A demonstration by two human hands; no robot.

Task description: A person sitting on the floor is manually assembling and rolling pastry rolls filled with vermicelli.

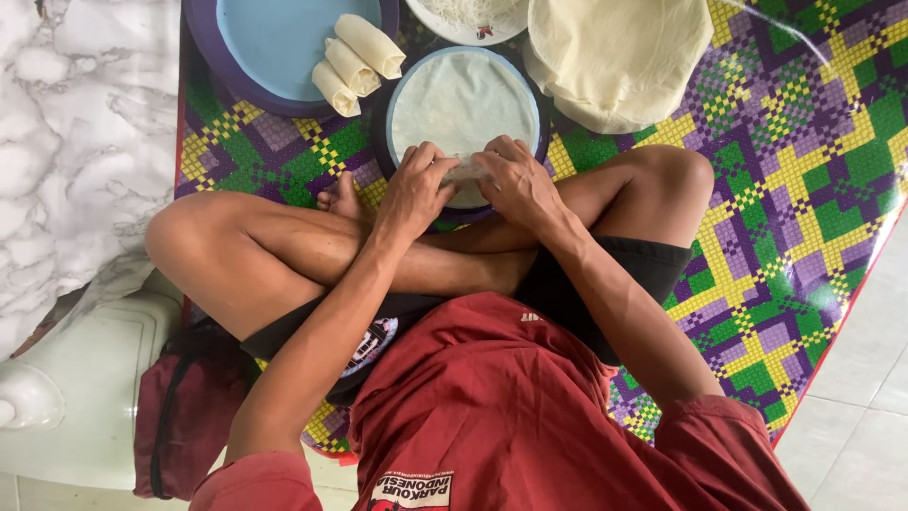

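Note:
I sit cross-legged on a patterned mat. My left hand (416, 185) and my right hand (515, 175) meet at the near edge of a thin white round wrapper (461, 99) that lies on a dark round plate (380, 132). Both hands pinch and fold the wrapper's near edge over something hidden under the fingers. Three finished pale rolls (355, 61) lie side by side on a blue plate (274, 43) at the upper left.
A stack of pale round wrappers (615, 57) sits at the upper right. A white dish with thin noodles (463, 17) stands at the top. The purple, green and yellow mat (804, 189) covers the floor; a white plastic object (85, 397) and dark red bag (184, 416) lie at lower left.

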